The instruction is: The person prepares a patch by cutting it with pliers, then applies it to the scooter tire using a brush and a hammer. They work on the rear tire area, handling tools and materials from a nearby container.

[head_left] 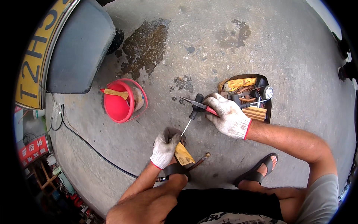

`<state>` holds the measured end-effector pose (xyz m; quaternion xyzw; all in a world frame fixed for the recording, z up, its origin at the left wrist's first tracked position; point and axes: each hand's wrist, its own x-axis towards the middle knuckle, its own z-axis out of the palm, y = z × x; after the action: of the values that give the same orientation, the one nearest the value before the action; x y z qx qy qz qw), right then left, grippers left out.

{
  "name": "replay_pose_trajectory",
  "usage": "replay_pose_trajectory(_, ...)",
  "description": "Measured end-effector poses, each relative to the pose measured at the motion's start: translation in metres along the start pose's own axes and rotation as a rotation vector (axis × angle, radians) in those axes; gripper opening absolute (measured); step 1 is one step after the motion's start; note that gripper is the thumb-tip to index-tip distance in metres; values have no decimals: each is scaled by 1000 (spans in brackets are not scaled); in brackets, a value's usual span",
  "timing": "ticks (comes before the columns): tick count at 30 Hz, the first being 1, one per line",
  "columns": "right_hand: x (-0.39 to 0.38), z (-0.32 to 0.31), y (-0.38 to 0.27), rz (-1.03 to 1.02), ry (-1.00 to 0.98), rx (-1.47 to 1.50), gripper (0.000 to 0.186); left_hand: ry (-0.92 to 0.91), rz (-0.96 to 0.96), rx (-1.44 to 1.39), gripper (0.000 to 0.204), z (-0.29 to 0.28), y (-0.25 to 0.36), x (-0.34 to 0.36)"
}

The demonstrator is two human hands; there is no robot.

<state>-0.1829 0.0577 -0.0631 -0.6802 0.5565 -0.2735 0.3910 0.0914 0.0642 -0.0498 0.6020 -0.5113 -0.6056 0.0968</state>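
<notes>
The right hand has its fingers clamped on a black-handled probe tool and red-handled pliers, beside the toolbox on the concrete floor. The left hand, fingers wrapped tight, grips a black tire with a yellow piece at the tool's tip, near the red bucket.

A red bucket stands on the grey concrete floor, a wooden-handled brush resting across its rim. Behind the bucket, a dark wet stain spreads over the floor. To the bucket's left sits a grey vehicle body with a yellow plate. In front of the bucket, a black cable runs across the floor. Well right of the bucket lies an open toolbox full of mixed tools.
</notes>
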Motion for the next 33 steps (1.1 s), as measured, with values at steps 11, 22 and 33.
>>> replay_pose_trajectory(11,39,-17,7,172,-204,51,35,20,177,260,9,-11,4,-1)
replay_pose_trajectory(22,20,1,8,-1,-370,-42,33,-14,66,32,11,-16,-1,8)
replay_pose_trajectory(33,20,48,-6,143,-467,76,28,34,-31,-311,19,-14,-14,8)
